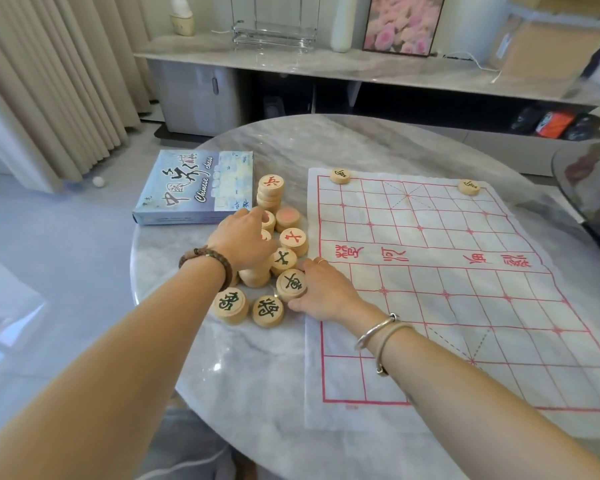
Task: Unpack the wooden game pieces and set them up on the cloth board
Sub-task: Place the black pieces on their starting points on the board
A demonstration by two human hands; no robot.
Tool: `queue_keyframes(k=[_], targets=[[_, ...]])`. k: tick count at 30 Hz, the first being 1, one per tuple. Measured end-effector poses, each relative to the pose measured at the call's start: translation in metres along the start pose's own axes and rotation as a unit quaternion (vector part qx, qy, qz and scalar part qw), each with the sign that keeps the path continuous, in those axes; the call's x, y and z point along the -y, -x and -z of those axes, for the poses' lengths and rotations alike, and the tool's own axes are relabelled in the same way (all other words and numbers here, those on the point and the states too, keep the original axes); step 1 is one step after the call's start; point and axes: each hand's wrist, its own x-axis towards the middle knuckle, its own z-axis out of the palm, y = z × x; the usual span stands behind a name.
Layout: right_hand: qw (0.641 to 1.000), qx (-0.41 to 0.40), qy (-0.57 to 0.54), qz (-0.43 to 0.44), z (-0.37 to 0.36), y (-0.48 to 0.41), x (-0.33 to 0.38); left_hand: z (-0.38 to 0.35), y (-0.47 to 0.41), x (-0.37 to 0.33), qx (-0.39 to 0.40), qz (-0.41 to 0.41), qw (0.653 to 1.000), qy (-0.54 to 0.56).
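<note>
Beside the cloth board [430, 306], right hand [326, 294] pinched 1 probably light, rigid xiangqi disc [291, 284] by its rim; left hand [243, 237] grip unclear

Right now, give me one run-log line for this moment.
phase: setup underway | left hand: on piece pile, grip unclear | right hand: pinches green-marked piece | cloth board: far-left piece, far-right piece placed

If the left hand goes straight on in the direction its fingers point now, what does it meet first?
Most likely the tall stack of wooden pieces, just beyond the left hand; the box lies slightly aside. Depth is unclear.
</note>
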Motion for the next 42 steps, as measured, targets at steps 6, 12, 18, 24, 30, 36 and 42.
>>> queue_keyframes(k=[6, 12, 18, 24, 30, 36, 42], targets=[[0.998, -0.017, -0.065, -0.012, 0.017, 0.013, -0.004, 0.002, 0.005, -0.014, -0.018, -0.006, 1.0, -0.011], [0.989, -0.04, -0.121, -0.07, 0.023, 0.018, -0.021, -0.003, 0.012, -0.021, -0.015, -0.013, 0.999, -0.039], [0.977, -0.074, -0.161, -0.121, 0.04, 0.017, -0.047, -0.007, 0.006, -0.049, -0.004, -0.042, 0.998, -0.052], [0.964, -0.123, -0.177, -0.157, 0.06, -0.026, -0.08, -0.031, -0.037, -0.095, 0.03, -0.081, 0.995, -0.053], [0.951, -0.162, -0.205, -0.164, 0.079, -0.079, -0.113, -0.055, -0.1, -0.111, 0.048, -0.05, 0.997, -0.026], [0.959, -0.185, -0.17, -0.129, 0.084, -0.142, -0.117, -0.07, -0.145, -0.099, 0.049, -0.059, 0.991, -0.11], [0.967, -0.206, -0.129, -0.081, 0.082, -0.211, -0.093, -0.079, -0.173, -0.092, 0.031, -0.103, 0.972, -0.207]])
